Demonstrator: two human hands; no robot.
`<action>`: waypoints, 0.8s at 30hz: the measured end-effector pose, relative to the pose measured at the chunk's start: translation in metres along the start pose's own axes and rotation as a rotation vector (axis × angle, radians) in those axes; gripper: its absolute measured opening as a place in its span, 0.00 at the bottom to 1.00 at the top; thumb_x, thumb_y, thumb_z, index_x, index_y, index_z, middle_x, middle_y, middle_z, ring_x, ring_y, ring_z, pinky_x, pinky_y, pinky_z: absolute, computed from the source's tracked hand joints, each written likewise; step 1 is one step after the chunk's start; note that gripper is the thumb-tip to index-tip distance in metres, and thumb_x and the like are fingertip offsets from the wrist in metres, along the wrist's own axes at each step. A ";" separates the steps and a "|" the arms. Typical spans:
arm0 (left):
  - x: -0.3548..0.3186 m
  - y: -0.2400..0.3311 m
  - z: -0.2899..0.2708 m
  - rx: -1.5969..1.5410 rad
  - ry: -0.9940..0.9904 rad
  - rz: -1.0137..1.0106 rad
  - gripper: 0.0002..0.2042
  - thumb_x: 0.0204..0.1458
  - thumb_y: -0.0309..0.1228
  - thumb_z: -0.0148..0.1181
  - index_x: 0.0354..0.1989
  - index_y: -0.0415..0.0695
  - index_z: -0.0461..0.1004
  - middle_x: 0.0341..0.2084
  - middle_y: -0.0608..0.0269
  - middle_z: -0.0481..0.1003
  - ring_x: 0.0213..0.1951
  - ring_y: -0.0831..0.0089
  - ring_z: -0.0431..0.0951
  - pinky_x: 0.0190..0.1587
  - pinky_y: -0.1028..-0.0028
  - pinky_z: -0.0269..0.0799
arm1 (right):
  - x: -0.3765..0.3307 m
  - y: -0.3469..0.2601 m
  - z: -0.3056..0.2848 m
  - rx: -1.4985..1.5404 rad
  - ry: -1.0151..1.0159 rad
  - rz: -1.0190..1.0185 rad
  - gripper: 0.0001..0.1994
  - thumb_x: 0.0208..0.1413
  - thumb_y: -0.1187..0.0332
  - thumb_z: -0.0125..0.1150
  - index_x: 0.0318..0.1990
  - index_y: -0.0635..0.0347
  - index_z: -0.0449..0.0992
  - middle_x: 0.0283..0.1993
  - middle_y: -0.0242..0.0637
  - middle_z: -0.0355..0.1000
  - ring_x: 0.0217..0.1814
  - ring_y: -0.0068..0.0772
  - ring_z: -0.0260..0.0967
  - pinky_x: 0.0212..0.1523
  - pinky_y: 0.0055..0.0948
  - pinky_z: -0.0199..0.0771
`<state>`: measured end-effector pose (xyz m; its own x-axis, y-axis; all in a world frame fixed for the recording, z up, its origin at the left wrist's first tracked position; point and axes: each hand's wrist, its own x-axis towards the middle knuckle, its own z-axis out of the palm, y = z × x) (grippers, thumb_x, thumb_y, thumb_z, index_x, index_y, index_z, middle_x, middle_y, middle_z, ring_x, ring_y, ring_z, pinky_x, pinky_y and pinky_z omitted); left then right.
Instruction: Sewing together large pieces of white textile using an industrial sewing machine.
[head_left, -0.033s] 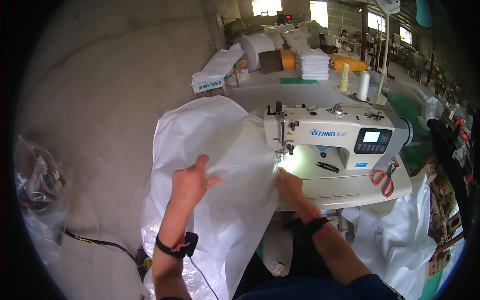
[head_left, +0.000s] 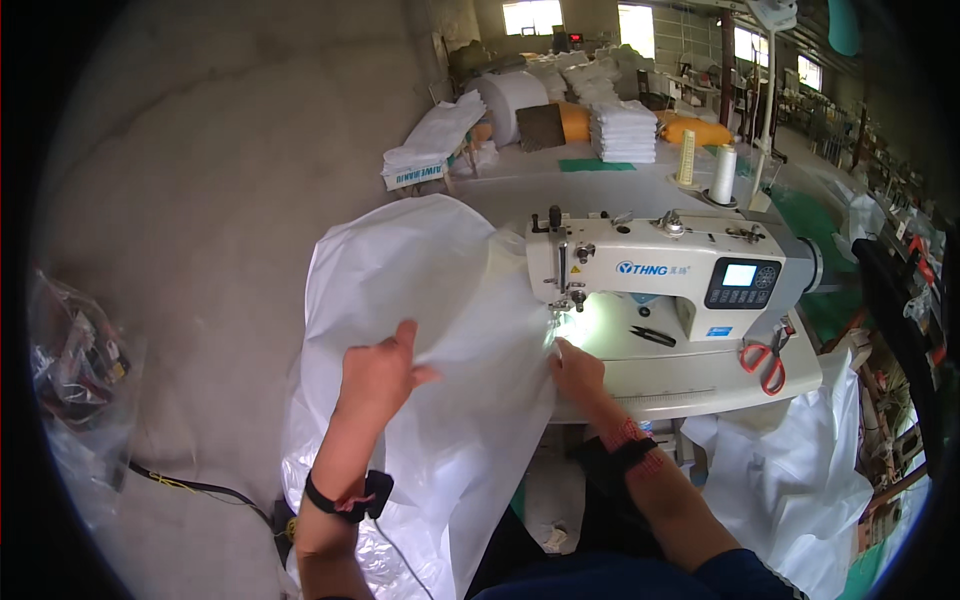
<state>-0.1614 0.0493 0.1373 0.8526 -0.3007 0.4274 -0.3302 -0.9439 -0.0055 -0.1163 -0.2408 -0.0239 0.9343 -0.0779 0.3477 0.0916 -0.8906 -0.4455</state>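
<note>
A large sheet of white woven fabric (head_left: 420, 270) hangs from the sewing table down to the floor. My left hand (head_left: 375, 375) grips a fold of it well left of the needle and wears a black wristband. At the fabric's edge, my right hand (head_left: 578, 372) holds it against the machine bed, fingertips just below the lit needle area. The white sewing machine (head_left: 680, 265) stands on its table (head_left: 700, 385), with a small screen panel on its right side.
Orange-handled scissors (head_left: 765, 365) and black snips (head_left: 652, 337) lie on the machine bed. Two thread cones (head_left: 723, 175) stand behind. More white fabric (head_left: 800, 470) hangs at the right. Stacked white sacks (head_left: 622, 132) and a roll (head_left: 510, 100) are farther back. A clear plastic bag (head_left: 75, 370) and cable (head_left: 190, 487) lie on the floor at left.
</note>
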 end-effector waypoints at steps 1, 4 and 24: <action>-0.004 0.003 -0.007 0.180 -0.047 0.043 0.09 0.45 0.30 0.59 0.35 0.43 0.71 0.24 0.55 0.75 0.24 0.62 0.78 0.25 0.67 0.71 | -0.007 0.001 -0.003 0.140 0.058 0.012 0.16 0.56 0.62 0.49 0.49 0.57 0.72 0.26 0.42 0.74 0.31 0.44 0.74 0.31 0.40 0.72; -0.008 -0.017 -0.023 0.481 -0.061 -0.061 0.09 0.41 0.26 0.56 0.34 0.46 0.73 0.30 0.59 0.75 0.27 0.64 0.78 0.27 0.67 0.72 | -0.027 0.001 -0.018 0.393 0.096 0.056 0.14 0.55 0.63 0.51 0.47 0.56 0.73 0.24 0.41 0.73 0.29 0.44 0.73 0.31 0.40 0.72; -0.044 0.149 0.085 -0.408 -0.393 0.330 0.15 0.54 0.42 0.52 0.45 0.48 0.73 0.38 0.55 0.76 0.42 0.56 0.76 0.45 0.61 0.71 | -0.189 0.017 -0.010 1.119 -0.752 0.613 0.20 0.51 0.62 0.58 0.49 0.65 0.72 0.40 0.38 0.74 0.41 0.30 0.70 0.40 0.30 0.71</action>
<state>-0.2135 -0.0901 0.0406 0.7390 -0.6664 0.0994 -0.6613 -0.6891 0.2965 -0.2951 -0.2454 -0.0892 0.8471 0.2508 -0.4685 -0.4888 0.0219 -0.8721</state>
